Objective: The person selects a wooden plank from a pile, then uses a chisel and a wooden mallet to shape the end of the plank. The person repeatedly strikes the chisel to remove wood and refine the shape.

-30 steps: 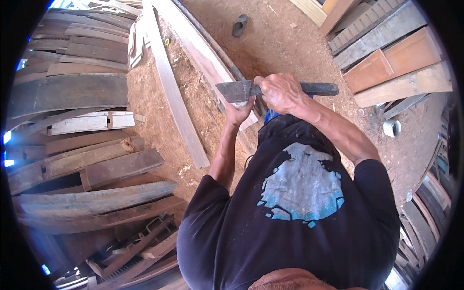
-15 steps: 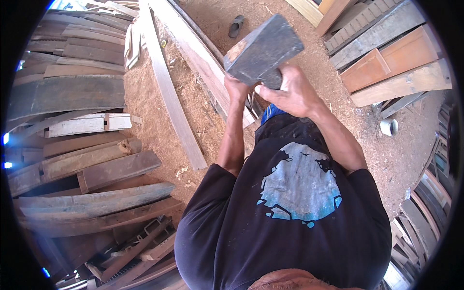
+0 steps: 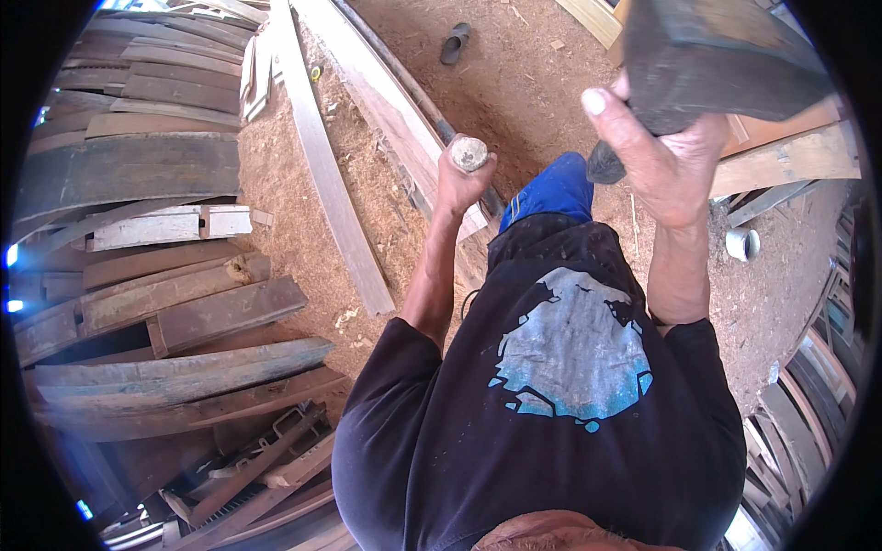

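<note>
My left hand (image 3: 462, 188) is wrapped around an upright chisel, above a pale wooden plank (image 3: 378, 92). Only the chisel's round, worn handle end (image 3: 469, 154) shows above the fist; its blade is hidden. Up at the right, my right hand (image 3: 669, 170) grips the handle of a big dark wooden mallet (image 3: 717, 69). The mallet's block-shaped head is raised well away from the chisel and partly runs out at the top of the view. A short end of its handle (image 3: 604, 163) sticks out below my thumb.
A dark bar (image 3: 393, 69) runs along the plank. Another narrow board (image 3: 322, 151) lies to its left on shavings. Old boards (image 3: 129, 174) are stacked at the left, more wood (image 3: 790, 161) at the right. A sandal (image 3: 455, 44) and a white cup (image 3: 742, 243) lie on the floor.
My right hand has swung the mallet up and to the right, away from my left hand. The chisel's handle end, hidden behind the mallet before, now shows in my left fist.
</note>
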`<move>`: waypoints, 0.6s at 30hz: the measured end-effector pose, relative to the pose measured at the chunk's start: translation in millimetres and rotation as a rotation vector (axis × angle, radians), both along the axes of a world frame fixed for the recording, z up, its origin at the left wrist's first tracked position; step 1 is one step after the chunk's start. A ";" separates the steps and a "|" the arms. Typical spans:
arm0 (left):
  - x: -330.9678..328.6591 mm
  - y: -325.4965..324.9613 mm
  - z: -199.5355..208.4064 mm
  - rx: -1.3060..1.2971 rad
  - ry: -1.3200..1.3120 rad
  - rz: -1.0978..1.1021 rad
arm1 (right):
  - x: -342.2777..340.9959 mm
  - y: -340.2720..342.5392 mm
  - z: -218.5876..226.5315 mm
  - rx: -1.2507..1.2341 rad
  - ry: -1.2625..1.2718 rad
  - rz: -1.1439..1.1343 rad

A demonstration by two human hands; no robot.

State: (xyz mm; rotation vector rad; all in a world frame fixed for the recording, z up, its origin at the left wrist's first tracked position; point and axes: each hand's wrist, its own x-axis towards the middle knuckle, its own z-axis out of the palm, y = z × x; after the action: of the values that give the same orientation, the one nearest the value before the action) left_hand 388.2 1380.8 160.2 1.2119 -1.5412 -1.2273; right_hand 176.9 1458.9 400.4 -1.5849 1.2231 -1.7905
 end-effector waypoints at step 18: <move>5.7 30.7 -19.1 -0.269 0.018 0.066 | 33.8 -10.2 -98.8 0.335 0.634 0.249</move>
State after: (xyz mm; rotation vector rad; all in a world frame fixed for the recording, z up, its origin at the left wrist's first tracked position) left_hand 393.9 1411.4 141.1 1.0640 -1.5823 -0.9502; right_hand 210.6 1448.7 301.5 -2.0525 1.4143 -0.8877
